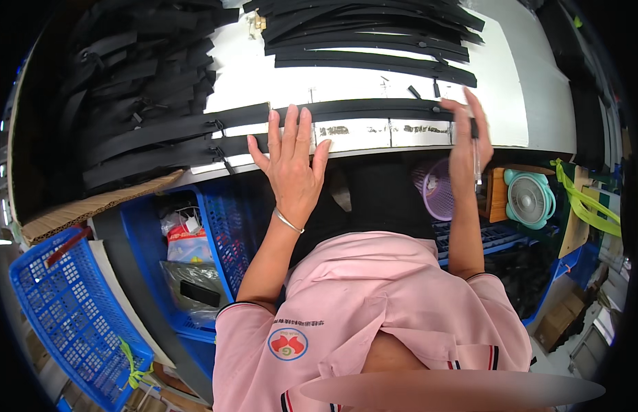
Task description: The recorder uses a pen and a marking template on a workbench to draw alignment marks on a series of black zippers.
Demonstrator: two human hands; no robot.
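Note:
A long black zipper (360,108) lies stretched across the white board on the worktable, its slider toward the right end. My left hand (291,158) rests flat with fingers spread, the fingertips on the zipper's left part and the board's marked front strip. My right hand (464,147) is at the zipper's right end, thumb and index finger around its edge, slightly blurred. A pen (477,161) with a clear barrel and dark end is tucked in the right hand. Beyond lie several more black zippers (374,62), laid out in a stack.
A heap of black zippers (140,89) fills the table's left side. Below the edge stand a blue crate (226,233) with bags and a phone, a blue basket (65,302), a purple bin (435,192) and a small turquoise fan (529,197).

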